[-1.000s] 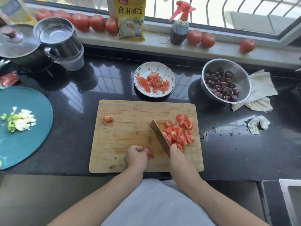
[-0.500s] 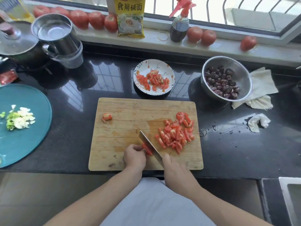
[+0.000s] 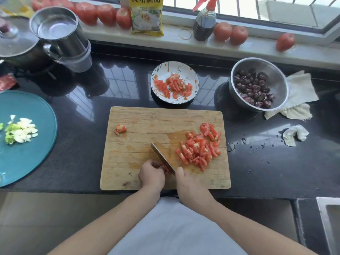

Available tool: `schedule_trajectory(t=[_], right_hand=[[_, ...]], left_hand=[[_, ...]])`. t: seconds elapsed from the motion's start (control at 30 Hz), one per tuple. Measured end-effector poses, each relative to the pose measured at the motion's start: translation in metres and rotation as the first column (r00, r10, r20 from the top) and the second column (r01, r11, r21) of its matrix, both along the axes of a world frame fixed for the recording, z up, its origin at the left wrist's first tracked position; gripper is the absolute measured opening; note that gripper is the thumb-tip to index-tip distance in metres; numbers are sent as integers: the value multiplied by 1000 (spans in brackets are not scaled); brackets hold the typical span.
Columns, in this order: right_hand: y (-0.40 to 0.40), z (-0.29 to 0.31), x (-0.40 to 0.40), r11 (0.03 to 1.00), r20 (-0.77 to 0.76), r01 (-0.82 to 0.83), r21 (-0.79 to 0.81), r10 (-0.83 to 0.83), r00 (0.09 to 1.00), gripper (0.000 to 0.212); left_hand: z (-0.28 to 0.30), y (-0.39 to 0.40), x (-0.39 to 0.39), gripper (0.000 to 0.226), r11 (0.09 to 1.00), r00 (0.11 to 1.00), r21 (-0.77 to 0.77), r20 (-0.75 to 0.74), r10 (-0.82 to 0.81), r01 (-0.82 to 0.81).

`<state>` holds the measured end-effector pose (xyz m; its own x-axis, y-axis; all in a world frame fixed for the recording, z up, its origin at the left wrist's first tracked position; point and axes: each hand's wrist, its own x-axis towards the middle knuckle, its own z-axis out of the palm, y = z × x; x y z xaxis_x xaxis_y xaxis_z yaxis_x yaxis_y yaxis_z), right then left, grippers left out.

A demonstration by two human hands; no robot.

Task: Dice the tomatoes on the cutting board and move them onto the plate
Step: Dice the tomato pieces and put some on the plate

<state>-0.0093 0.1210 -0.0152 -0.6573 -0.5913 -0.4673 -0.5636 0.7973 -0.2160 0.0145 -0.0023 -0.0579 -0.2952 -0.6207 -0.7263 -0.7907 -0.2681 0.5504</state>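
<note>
A wooden cutting board (image 3: pixel 139 126) lies on the dark counter. A heap of diced tomato (image 3: pixel 199 147) covers its right side, and one stray tomato bit (image 3: pixel 120 129) sits near its left edge. My left hand (image 3: pixel 151 174) pins a small tomato piece (image 3: pixel 165 167) at the board's front edge. My right hand (image 3: pixel 191 186) grips a cleaver (image 3: pixel 161 157), whose blade rests against that piece, angled away to the upper left. Behind the board stands a patterned white plate (image 3: pixel 194 78) holding tomato slices.
A steel bowl of dark dried fruit (image 3: pixel 257 85) stands at the right on a cloth (image 3: pixel 301 87). At the left is a teal plate (image 3: pixel 27 153) with chopped greens, behind it a steel pot (image 3: pixel 58 32). Whole tomatoes (image 3: pixel 106 14), a yellow packet and a spray bottle (image 3: pixel 205 21) line the sill.
The cleaver has swung from beside the diced heap to the left, onto the piece under my left hand. The diced heap stays where it was.
</note>
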Motion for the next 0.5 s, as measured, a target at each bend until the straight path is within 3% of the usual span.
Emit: schedule_trajectory(t=[0.07,0.3,0.5], right_hand=[[-16,-1,-1,1000,5,-4,0,4,1000,18],[41,5,11,994,96,8,111,-19,995,19],[3,3,-4,999,111,50,9,-51,993,30]], left_hand=[[-1,0,1,14,1000,1000,-4,5,-5,5],[-3,1,-6,13,998,993,-37,106,-53,57],[-5,1,-6,11,997,994,-42,94,-53,57]])
